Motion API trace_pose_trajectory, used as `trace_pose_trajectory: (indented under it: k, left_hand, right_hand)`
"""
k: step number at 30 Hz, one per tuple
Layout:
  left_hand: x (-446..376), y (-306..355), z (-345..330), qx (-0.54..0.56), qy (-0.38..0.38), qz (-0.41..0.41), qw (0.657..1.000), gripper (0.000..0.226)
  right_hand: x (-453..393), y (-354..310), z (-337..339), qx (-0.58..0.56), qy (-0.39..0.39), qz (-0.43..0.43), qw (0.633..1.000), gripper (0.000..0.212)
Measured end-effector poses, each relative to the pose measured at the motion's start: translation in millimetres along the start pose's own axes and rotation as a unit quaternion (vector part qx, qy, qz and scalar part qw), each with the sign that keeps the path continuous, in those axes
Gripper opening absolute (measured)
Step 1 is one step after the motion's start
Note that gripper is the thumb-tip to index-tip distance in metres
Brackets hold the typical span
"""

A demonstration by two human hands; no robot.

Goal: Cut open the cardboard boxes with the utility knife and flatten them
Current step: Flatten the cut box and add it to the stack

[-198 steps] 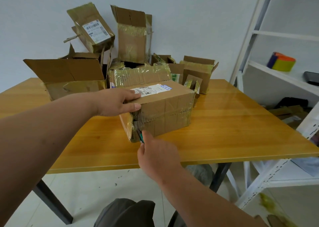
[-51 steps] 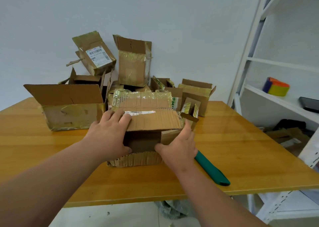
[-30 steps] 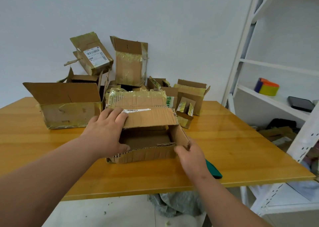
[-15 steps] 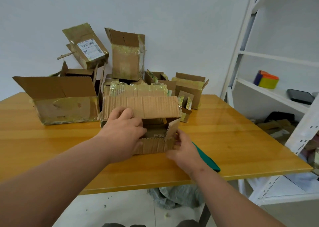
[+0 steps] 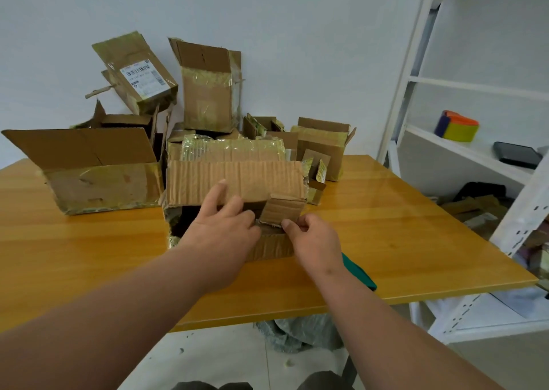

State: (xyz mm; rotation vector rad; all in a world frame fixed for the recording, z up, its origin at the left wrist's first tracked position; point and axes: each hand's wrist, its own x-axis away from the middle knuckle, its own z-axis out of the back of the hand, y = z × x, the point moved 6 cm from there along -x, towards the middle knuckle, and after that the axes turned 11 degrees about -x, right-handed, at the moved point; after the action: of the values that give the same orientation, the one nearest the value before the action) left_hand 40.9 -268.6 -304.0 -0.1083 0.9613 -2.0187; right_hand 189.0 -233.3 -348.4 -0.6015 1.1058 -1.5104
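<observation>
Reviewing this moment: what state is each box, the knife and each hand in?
Front box: cut open, long flap raised, not flattened.
Left hand: fingers on the raised flap.
Right hand: pinching the small side flap.
Utility knife: lying on the table, unheld.
Large left box: flaps open.

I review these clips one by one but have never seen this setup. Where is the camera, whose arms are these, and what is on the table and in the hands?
There is no machine: a person wears one wide-angle camera on the head, looking down at their own arms. On the wooden table sits an opened cardboard box. The left hand reaches into it under the raised top flap, and the right hand pinches its small side flap. A green utility knife lies on the table, partly hidden by the right forearm. More opened boxes are piled behind. A white shelf stands on the right.
</observation>
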Motion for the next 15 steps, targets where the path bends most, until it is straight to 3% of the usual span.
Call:
trace_pose_trajectory:
  k: [3,5,8,10,12,15]
  left_hand:
    - [-4,6,9,0.015,0.094,-0.019,0.995,0.031]
    - [-11,3,11,0.038,0.122,-0.005,0.992,0.038]
    - [-23,-5,10,0.042,0.079,0.027,0.996,0.044]
    - [-28,-8,1,0.050,0.051,0.033,0.997,0.050]
    - [-31,-11,-9,0.064,0.017,0.031,0.997,0.057]
    - [-34,-12,-17,0.090,-0.001,0.024,0.996,0.065]
  right_hand:
    - [0,6,4,-0.027,-0.027,0.004,0.999,0.020]
    - [1,11,14,-0.028,0.001,0.013,1.000,0.020]
    - [4,19,34,0.162,0.058,0.024,0.985,0.032]
    - [5,31,36,0.279,0.007,-0.021,0.960,0.041]
    - [6,43,32,0.332,-0.049,-0.042,0.941,0.040]
    - [2,47,31,0.331,-0.058,-0.017,0.942,0.030]
